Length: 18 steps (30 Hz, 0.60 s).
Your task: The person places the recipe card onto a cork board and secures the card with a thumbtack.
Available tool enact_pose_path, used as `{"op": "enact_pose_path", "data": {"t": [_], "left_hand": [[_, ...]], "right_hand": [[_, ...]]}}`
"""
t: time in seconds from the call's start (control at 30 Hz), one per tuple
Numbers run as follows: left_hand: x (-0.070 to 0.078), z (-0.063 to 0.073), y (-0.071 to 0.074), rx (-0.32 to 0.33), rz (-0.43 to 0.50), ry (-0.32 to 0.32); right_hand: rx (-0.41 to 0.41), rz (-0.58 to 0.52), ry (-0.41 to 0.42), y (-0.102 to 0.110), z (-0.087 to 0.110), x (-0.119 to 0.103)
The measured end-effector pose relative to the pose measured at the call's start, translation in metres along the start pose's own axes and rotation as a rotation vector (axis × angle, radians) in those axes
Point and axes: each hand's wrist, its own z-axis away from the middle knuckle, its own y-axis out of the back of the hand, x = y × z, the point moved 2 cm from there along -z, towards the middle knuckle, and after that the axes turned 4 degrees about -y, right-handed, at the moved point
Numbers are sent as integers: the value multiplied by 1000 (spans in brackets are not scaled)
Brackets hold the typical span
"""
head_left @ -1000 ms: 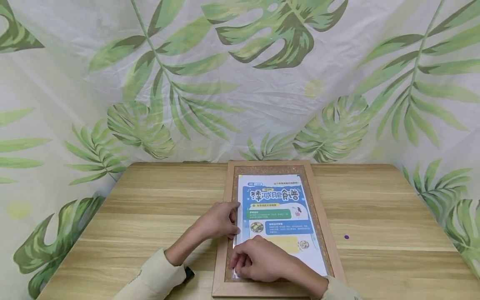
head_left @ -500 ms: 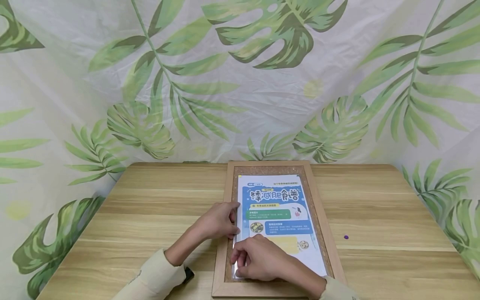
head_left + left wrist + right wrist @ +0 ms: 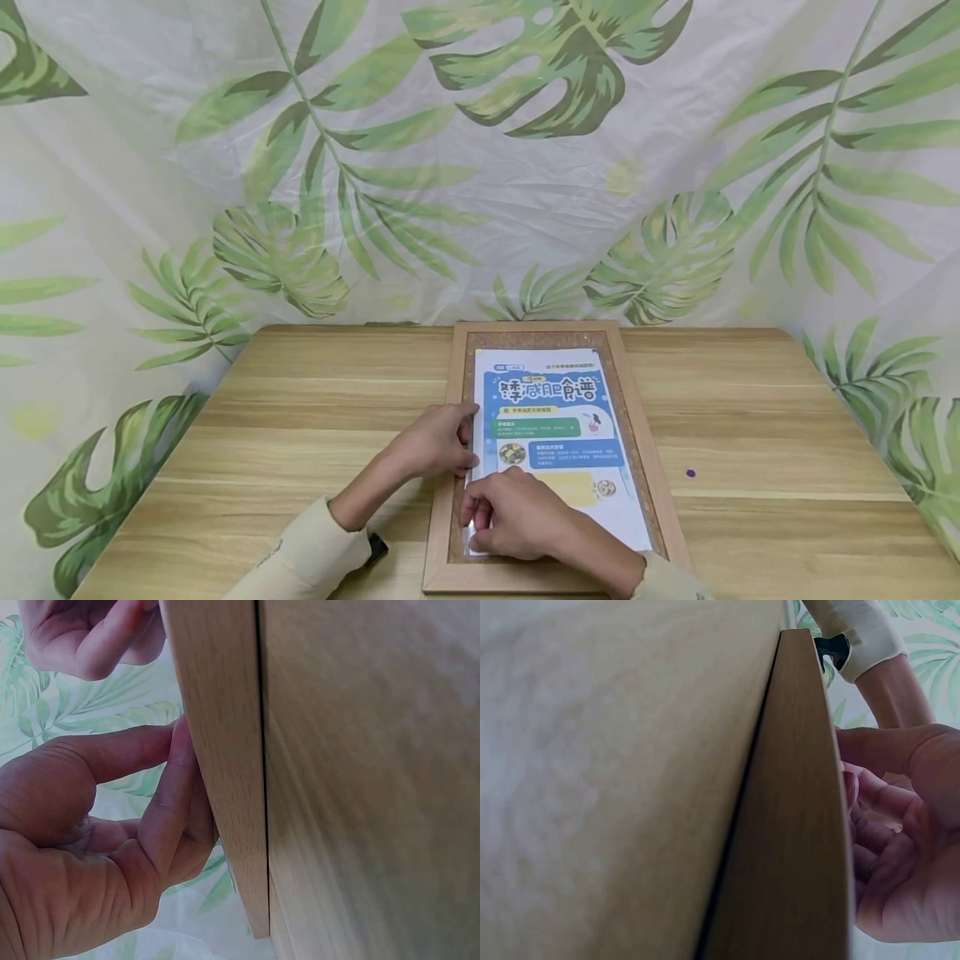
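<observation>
A printed poster sheet (image 3: 555, 392) with blue, green and yellow panels lies on a cork board (image 3: 536, 340) in a pale wooden frame (image 3: 450, 492). My left hand (image 3: 435, 440) rests at the sheet's left edge, thumb and index finger apart with the tips on that edge. Its other fingers are bent underneath. My right hand (image 3: 521, 517) is over the sheet's lower left corner, fingers curled down and thumb tip close to them. In the right wrist view the frame side hides its fingertips; I cannot tell whether they pinch anything.
A small purple round piece (image 3: 691, 473) lies on the wooden table (image 3: 765, 417) right of the frame. A yellow dot (image 3: 478, 352) marks the sheet's top left corner. A black object (image 3: 377, 550) shows beside the left sleeve. Behind the table hangs a leaf-patterned cloth (image 3: 525, 208).
Both hands stay nearly in place at the sheet's left side. The right hand's fingers shift only slightly at the lower corner, and the whole view drifts a little.
</observation>
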Motion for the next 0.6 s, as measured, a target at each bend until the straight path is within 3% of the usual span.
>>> {"op": "enact_pose_path", "data": {"t": [0.2, 0.6], "left_hand": [[-2, -1, -1, -13, 11, 2], [-2, -3, 0, -16, 8, 8]], "right_hand": [[-32, -3, 31, 1, 1, 1], [-2, 10, 57, 12, 12, 2]]}}
